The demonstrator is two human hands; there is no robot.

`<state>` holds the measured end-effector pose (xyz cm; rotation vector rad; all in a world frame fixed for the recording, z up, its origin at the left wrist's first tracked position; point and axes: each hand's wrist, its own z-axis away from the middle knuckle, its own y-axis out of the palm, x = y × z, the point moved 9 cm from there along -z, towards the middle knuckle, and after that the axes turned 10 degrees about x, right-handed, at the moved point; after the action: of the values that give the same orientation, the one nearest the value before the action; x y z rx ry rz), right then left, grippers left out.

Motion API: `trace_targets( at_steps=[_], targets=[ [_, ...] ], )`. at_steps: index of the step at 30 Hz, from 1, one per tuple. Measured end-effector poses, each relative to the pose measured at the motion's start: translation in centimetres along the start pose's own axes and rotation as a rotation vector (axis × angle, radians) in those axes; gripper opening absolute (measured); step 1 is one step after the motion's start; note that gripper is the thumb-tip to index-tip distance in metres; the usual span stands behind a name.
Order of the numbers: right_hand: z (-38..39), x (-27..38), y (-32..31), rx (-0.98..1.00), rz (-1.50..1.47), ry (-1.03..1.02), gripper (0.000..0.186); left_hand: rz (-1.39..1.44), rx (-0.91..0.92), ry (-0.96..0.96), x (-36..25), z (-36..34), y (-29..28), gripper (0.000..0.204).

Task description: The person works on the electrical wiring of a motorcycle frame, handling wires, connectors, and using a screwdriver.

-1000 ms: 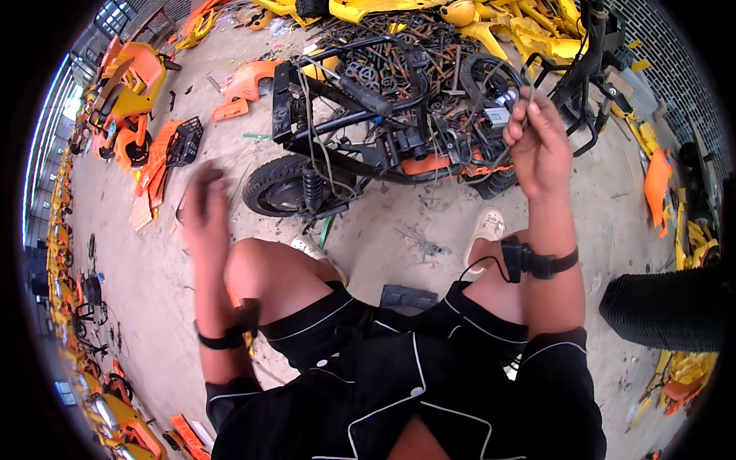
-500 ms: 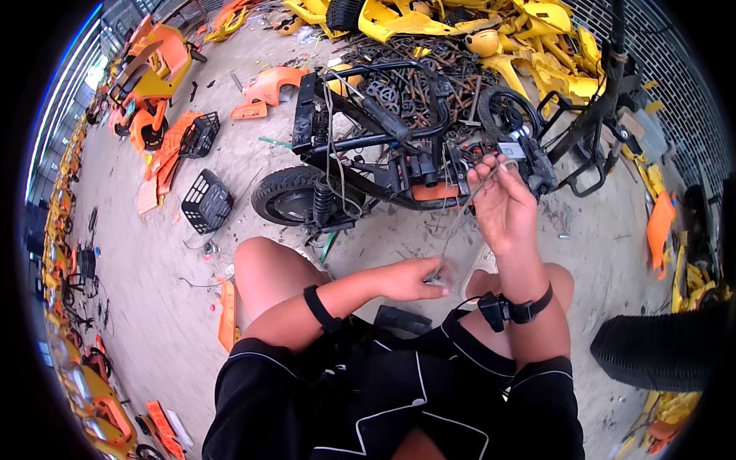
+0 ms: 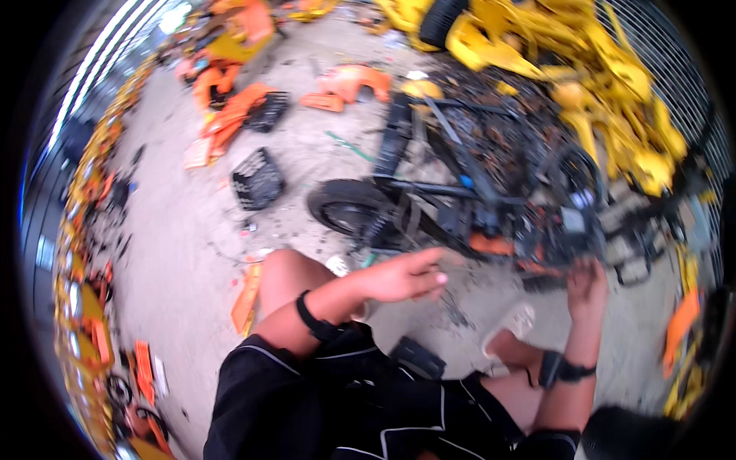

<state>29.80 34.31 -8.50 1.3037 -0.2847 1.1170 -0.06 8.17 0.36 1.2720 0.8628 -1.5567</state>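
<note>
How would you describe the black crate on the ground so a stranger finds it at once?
Start at the stripped black bike frame lying on the concrete. Go past its tyre to the left. The black crate sits there alone, a dark latticed box, while the nearby scraps are orange.

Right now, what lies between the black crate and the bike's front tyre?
In the head view, only bare sandy ground with small scattered debris lies between the black crate and the tyre; nothing large sits there.

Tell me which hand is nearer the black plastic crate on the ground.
Left. The left hand hovers over the floor to the right of the black crate, some way off; the right hand is farther right, at the bike frame.
</note>
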Motion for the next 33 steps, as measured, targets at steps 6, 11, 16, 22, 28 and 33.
trace_targets(
  at_steps=[6, 11, 16, 22, 28, 33],
  targets=[
    [2.0, -4.4, 4.3, -0.027, -0.048, 0.050, 0.014, 0.652, 0.112, 0.561, -4.9, 2.5, -2.2, 0.037],
    [4.3, -11.2, 8.8, 0.059, 0.058, 0.177, 0.016, 0.864, 0.143, 0.751, -7.1, 4.0, -2.7, 0.048],
    [3.8, -13.3, 9.7, 0.093, 0.114, 0.310, 0.020, 0.897, -0.032, 0.807, -7.9, 5.2, -3.2, 0.044],
    [5.7, -14.4, 14.6, 0.216, 0.311, 0.431, 0.041, 0.585, -0.039, 0.712, -11.3, 4.4, 3.3, 0.030],
    [8.8, -14.6, 20.5, 0.446, 0.535, 0.285, 0.037, 0.350, -0.302, 0.507, -7.5, 3.8, 5.8, 0.053],
    [8.2, -11.8, 22.3, 0.648, 0.576, 0.073, 0.016, 0.320, -0.259, 0.451, -4.6, 1.4, 8.3, 0.085]
  ],
)
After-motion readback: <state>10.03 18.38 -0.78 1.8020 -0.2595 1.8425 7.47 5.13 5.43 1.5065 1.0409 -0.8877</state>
